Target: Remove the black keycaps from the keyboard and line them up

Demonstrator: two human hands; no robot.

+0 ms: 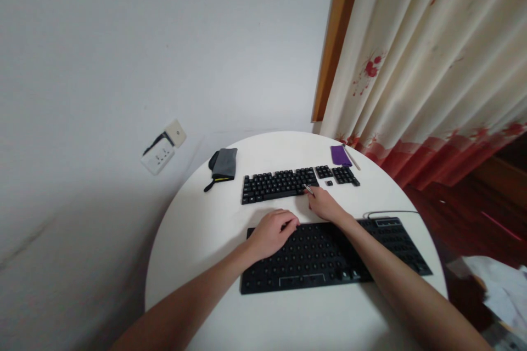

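My right hand is closed around a slim silver tool, whose tip points at the lower right of the loose black keycaps. These lie grouped in keyboard order on the table. Nearer to me lies the black keyboard base, with rows of bare key stems. My left hand rests over its upper left edge, fingers curled in towards the thumb; anything between the fingertips is hidden. My right forearm crosses above the base and covers part of it.
All this lies on a round white table. A grey pouch is at the back left, a purple cloth and a thin stick at the back right. One single keycap sits apart. A cable runs off right.
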